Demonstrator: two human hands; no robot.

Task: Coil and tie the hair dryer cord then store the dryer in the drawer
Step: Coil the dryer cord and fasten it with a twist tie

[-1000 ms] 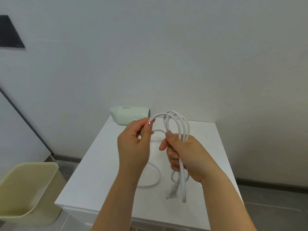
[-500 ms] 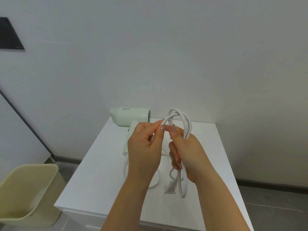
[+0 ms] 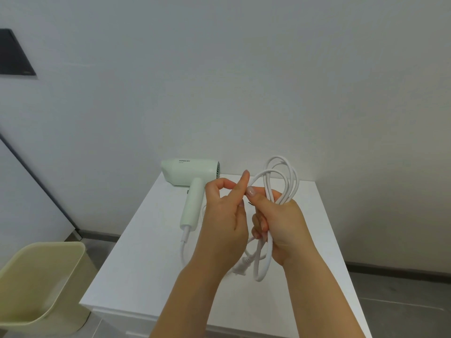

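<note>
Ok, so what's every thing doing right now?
hair dryer, lying on its side on the white cabinet top.
cord, looped, bunched in the right hand, not tied yet.
plug, hanging under the hands.
right hand, grips the loops.
left hand, fingertip at the cord; grip unclear.
bin, upright on the floor.

Right hand (image 3: 280, 220) grips the looped white cord (image 3: 284, 176) mid-bundle, with loops up at 12 o'clock and the plug (image 3: 241, 269) hanging at 6 o'clock. Left hand (image 3: 224, 215) is just at its 9 o'clock, index finger straight up by the right thumb; can't tell if it holds cord. Pale green hair dryer (image 3: 188, 175) lies on the white cabinet top (image 3: 146, 264) at 10 o'clock of the hands, handle toward the viewer. Yellowish bin (image 3: 41, 284) on the floor at frame 8 o'clock. Dark wall panel (image 3: 14, 54) at frame 10 o'clock.
</note>
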